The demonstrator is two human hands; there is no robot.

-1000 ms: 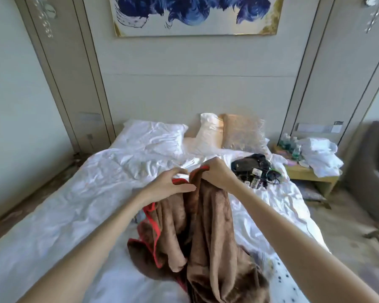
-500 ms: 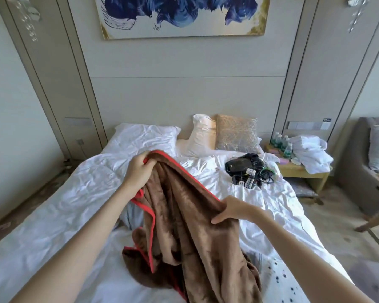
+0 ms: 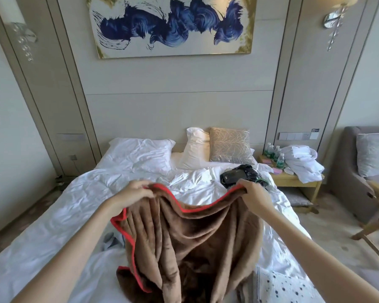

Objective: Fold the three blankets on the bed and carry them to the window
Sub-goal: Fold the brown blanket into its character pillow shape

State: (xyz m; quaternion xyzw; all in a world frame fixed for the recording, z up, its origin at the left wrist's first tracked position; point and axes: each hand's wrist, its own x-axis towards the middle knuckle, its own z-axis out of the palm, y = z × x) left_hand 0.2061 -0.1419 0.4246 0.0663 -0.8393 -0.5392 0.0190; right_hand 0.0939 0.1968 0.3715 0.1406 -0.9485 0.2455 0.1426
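A brown blanket [image 3: 195, 243] with red trim is held up over the bed [image 3: 53, 215], its top edge gripped at both ends: the left hand [image 3: 134, 193] is clenched on it at 10 o'clock, the right hand [image 3: 253, 193] at 2 o'clock, with the edge sagging between them. The rest is draped down onto the white sheets at 6 o'clock, and a white dotted cloth [image 3: 280, 287] is seen just beside it at 5 o'clock. A black bundle [image 3: 239, 174] is seen on the bed just beyond the right hand

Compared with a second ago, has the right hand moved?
Yes. The right hand moved right, up beside the black bag, spreading the brown blanket.
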